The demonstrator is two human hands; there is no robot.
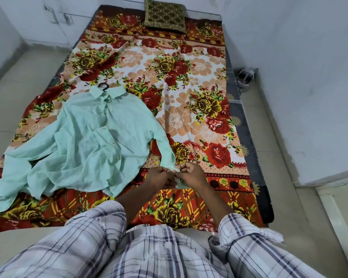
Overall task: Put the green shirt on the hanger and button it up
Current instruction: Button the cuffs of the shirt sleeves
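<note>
Right now both hands meet at the end of one sleeve. The green shirt [92,137] lies flat on the flowered bedsheet [199,109], on the person's left half of the bed, collar pointing away toward the pillow [164,16] and hem toward the person. The black hook of the hanger [103,86] sticks out just above the collar, so the hanger appears to be inside the shoulders already. The front looks closed, with a row of pale buttons running down the middle, though I cannot tell whether every one is fastened.

The sleeve [165,145] nearest the hands runs from the shoulder diagonally down and to the person's right, and its cuff ends exactly where the two hands come together. The left hand [159,177] pinches the cuff edge from the shirt's side; the right hand [191,173] is curled closed against it from the outer side, fingertips touching the same bit of cloth. Both are therefore grasping the cuff, apparently working its button, which is too small to make out.

The relation that matters is this: the cuff lies between the hands, with the sleeve's long line leading up and left, back to the shirt's body. The other sleeve [6,177] trails off to the far left, well apart from both hands and nearer the left one. If that cuff also needs fastening, the left hand would likely have the shorter reach.
</note>
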